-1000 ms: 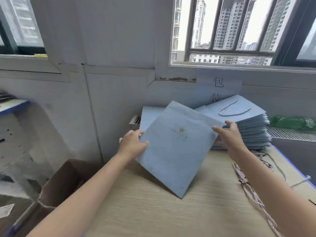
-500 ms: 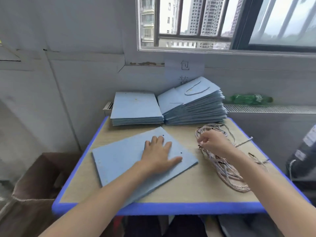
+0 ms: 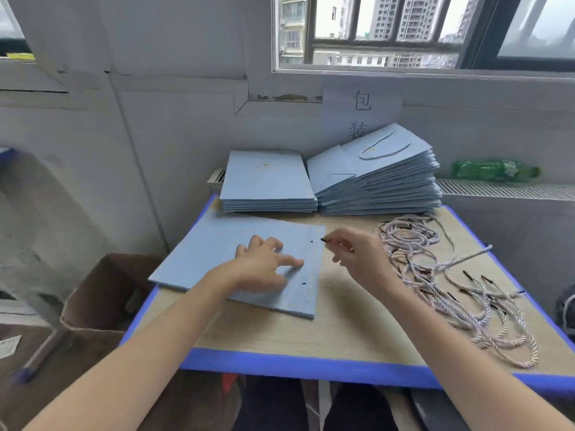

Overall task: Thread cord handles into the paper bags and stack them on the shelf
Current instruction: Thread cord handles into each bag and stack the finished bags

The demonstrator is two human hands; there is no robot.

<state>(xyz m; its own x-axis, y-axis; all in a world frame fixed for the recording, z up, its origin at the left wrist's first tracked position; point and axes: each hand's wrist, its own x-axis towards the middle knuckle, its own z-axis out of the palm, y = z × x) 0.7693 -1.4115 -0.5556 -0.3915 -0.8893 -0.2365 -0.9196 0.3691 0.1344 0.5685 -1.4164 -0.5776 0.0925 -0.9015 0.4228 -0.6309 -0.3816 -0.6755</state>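
right hand [image 3: 351, 253] has its fingers [image 3: 334, 242] pinched narrow on the dark tip of a cord [image 3: 324, 240], holding it just beside the upper punched hole [image 3: 311, 242] near the bag's right edge. left hand [image 3: 261, 265] lies on the flat blue paper bag [image 3: 217, 256] in the middle of the frame, fingers spread and relaxed, pressing it down on the counter [image 3: 342, 331]. a second hole [image 3: 304, 284] sits lower along the same edge.

handling-wise i'd guess the bag is light and fairly stiff, so it'll skate around unless it's pinned like this. the cord looks soft and floppy, only that dark hard tip will actually poke through, so pinching right behind the tip seems like the way to go. where the rest of that cord trails off i can't tell, the hand hides it.

further out: a messy pile of loose cords [image 3: 441, 275] on the right side of the counter, looks tangle-prone, so pulling one free might drag others along. at the back, a neat stack of plain bags [image 3: 267, 181] and next to it a taller fanned stack [image 3: 373, 181] whose top bag already has a handle. green bottle [image 3: 494, 171] on the ledge at right, brown cardboard box [image 3: 102, 293] at lower left on the floor. nothing sits between the tip and the hole.
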